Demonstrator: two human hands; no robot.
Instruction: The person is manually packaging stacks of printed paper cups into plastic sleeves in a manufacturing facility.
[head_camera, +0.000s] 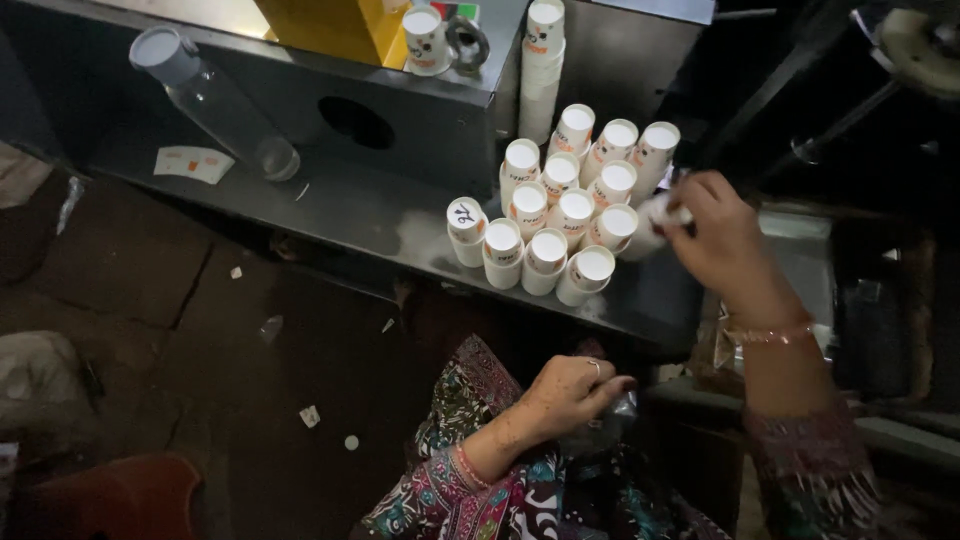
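Several upside-down white paper cups (560, 215) stand packed in rows on a dark metal shelf (380, 215). My right hand (715, 240) reaches to the right end of the group, its fingers closed on a white paper cup (655, 218) beside the others. My left hand (572, 392) rests low over my patterned lap, fingers curled on a crumpled clear plastic bag (610, 420). Both wrists wear bangles.
A tall stack of cups (541, 70) leans against the grey metal box (420, 110) with a round hole. A clear plastic tube (215, 100) lies tilted on the shelf at left. A yellow box (335, 28) and a single cup (425, 38) sit on top. Scraps litter the dark floor.
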